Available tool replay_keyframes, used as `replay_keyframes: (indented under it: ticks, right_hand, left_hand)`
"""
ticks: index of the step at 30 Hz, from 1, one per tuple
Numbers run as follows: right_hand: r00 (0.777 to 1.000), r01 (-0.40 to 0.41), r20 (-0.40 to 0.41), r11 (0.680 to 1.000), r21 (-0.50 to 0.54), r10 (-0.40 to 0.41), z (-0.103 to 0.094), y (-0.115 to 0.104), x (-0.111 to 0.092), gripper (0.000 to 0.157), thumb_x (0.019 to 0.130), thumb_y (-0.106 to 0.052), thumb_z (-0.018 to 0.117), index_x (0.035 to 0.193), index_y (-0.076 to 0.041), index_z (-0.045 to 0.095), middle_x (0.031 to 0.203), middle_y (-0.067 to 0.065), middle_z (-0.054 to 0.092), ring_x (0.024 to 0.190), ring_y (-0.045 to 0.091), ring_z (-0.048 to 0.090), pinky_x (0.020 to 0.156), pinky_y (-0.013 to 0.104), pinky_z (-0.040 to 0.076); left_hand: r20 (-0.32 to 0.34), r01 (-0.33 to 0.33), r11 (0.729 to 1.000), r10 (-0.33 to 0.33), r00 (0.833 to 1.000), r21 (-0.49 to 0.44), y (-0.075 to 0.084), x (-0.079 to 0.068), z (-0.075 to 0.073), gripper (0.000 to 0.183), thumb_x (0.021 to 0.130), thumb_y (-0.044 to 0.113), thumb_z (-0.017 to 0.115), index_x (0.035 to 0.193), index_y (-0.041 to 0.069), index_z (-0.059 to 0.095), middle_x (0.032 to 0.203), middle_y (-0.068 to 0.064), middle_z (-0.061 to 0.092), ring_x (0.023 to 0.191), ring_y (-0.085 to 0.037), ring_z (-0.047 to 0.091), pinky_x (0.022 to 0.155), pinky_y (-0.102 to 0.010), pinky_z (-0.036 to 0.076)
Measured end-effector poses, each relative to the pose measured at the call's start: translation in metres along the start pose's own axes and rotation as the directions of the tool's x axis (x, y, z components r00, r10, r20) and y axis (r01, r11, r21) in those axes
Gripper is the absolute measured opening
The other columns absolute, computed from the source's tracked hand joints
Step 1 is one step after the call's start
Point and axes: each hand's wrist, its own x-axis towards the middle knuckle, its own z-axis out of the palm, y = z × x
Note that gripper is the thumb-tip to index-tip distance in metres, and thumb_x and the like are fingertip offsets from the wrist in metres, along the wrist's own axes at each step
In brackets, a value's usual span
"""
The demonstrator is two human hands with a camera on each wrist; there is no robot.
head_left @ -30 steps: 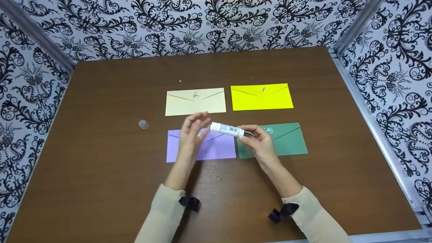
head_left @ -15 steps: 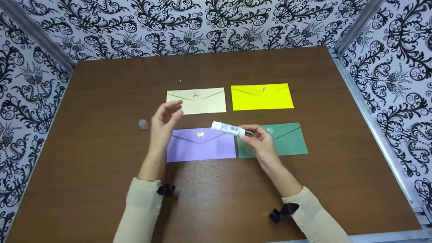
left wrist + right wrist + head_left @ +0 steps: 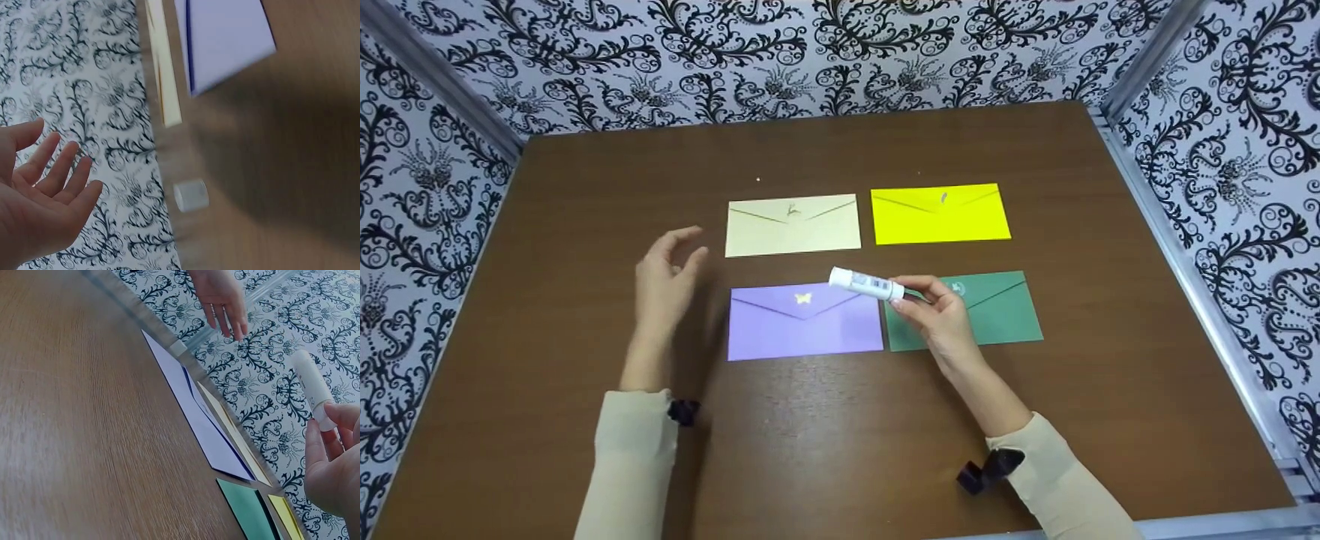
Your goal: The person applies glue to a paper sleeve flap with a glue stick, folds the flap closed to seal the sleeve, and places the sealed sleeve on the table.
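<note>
My right hand (image 3: pixel 941 319) pinches a white glue stick (image 3: pixel 864 284) by its base, between thumb and fingers, above the purple envelope (image 3: pixel 802 334) and the green envelope (image 3: pixel 1003 311). The tube also shows tilted in the right wrist view. My left hand (image 3: pixel 664 281) is held in the air left of the envelopes, fingers loosely bent, with nothing in it. In the left wrist view, a small translucent cap (image 3: pixel 191 195) stands on the table near that hand; in the head view the hand hides it.
A cream envelope (image 3: pixel 793 229) and a yellow envelope (image 3: pixel 942 217) lie behind the purple and green ones. All rest on a brown wooden table (image 3: pixel 547 225). Patterned black-and-white panels (image 3: pixel 780 64) in metal framing surround the back and sides.
My left hand has moved left, away from the glue stick's tip, past the purple and cream envelopes to where the cap stands. The right hand keeps the glue stick nearly still.
</note>
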Motion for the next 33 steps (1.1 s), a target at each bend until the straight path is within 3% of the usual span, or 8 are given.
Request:
replay_keyframes:
  ticks: [2,5,7,9,14,21,28,33]
  right_hand:
    - [1.0,-0.001,0.0,1.0,-0.001,0.001,0.0,0.0,0.0,0.027,0.088,0.007,0.067,0.114,-0.002,0.067,0.114,0.007,0.068,0.1,0.018,0.068,0.092,0.028,0.059]
    - [1.0,-0.003,-0.004,1.0,-0.004,0.003,0.0,0.001,0.001,0.027,0.088,0.007,0.067,0.113,-0.004,0.067,0.114,0.007,0.068,0.101,0.018,0.068,0.092,0.028,0.059]
    - [1.0,-0.006,-0.005,1.0,-0.007,0.006,-0.001,0.001,0.001,0.027,0.088,0.007,0.067,0.112,-0.005,0.067,0.115,0.007,0.068,0.101,0.018,0.067,0.095,0.031,0.058]
    - [1.0,-0.008,-0.009,1.0,-0.006,0.008,-0.001,0.001,0.001,0.026,0.088,0.008,0.067,0.111,-0.005,0.068,0.115,0.008,0.068,0.101,0.019,0.067,0.097,0.035,0.057]
    - [1.0,-0.01,-0.014,1.0,-0.016,0.01,-0.001,0.001,0.001,0.028,0.088,0.007,0.068,0.114,-0.003,0.066,0.116,0.007,0.068,0.102,0.02,0.066,0.097,0.035,0.057]
    - [1.0,-0.013,-0.023,1.0,-0.001,0.013,-0.001,0.002,0.001,0.028,0.088,0.008,0.068,0.114,-0.001,0.067,0.113,0.008,0.069,0.101,0.022,0.066,0.096,0.036,0.057]
    - [1.0,-0.017,-0.025,1.0,-0.012,0.017,-0.002,0.001,0.001,0.026,0.088,0.006,0.068,0.112,-0.004,0.068,0.115,0.007,0.069,0.102,0.02,0.067,0.099,0.037,0.056]
    - [1.0,-0.017,-0.014,1.0,0.002,0.017,-0.001,0.0,0.001,0.027,0.088,0.007,0.068,0.111,-0.006,0.068,0.115,0.007,0.068,0.101,0.019,0.067,0.102,0.041,0.054]
  left_hand:
    - [0.014,0.01,0.995,-0.011,1.0,0.096,-0.004,0.001,-0.004,0.034,0.098,0.019,0.064,0.131,0.013,0.064,0.14,-0.007,0.061,0.065,-0.017,0.06,0.06,-0.021,0.047]
    - [0.051,0.017,0.979,-0.028,0.998,0.202,-0.011,0.002,-0.008,0.036,0.099,0.02,0.062,0.134,0.015,0.062,0.146,-0.009,0.056,0.093,-0.033,0.072,0.078,-0.041,0.056]
    - [0.065,0.014,0.967,-0.032,0.997,0.253,-0.015,0.003,-0.009,0.036,0.099,0.019,0.063,0.134,0.015,0.061,0.147,-0.01,0.055,0.112,-0.039,0.067,0.088,-0.052,0.055]
    - [0.075,0.004,0.954,-0.027,0.997,0.301,-0.02,0.005,-0.009,0.036,0.098,0.018,0.063,0.134,0.014,0.061,0.147,-0.011,0.054,0.12,-0.041,0.062,0.091,-0.056,0.054]
    - [0.113,-0.02,0.905,-0.031,0.993,0.425,-0.034,0.01,-0.007,0.037,0.097,0.014,0.063,0.133,0.012,0.061,0.145,-0.015,0.055,0.127,-0.044,0.055,0.093,-0.059,0.053]
    - [0.21,0.005,0.861,-0.129,0.969,0.508,-0.051,0.009,-0.005,0.043,0.098,0.01,0.06,0.14,0.007,0.053,0.147,-0.025,0.047,0.126,-0.051,0.052,0.097,-0.062,0.051]
    - [0.201,0.021,0.844,-0.152,0.968,0.535,-0.052,0.008,-0.004,0.033,0.096,0.006,0.061,0.129,0.005,0.061,0.138,-0.026,0.054,0.119,-0.052,0.056,0.094,-0.062,0.052]
    - [0.183,0.01,0.867,-0.116,0.976,0.498,-0.045,0.007,-0.006,0.025,0.097,0.009,0.063,0.121,0.005,0.064,0.123,-0.022,0.062,0.108,-0.052,0.062,0.087,-0.06,0.055]
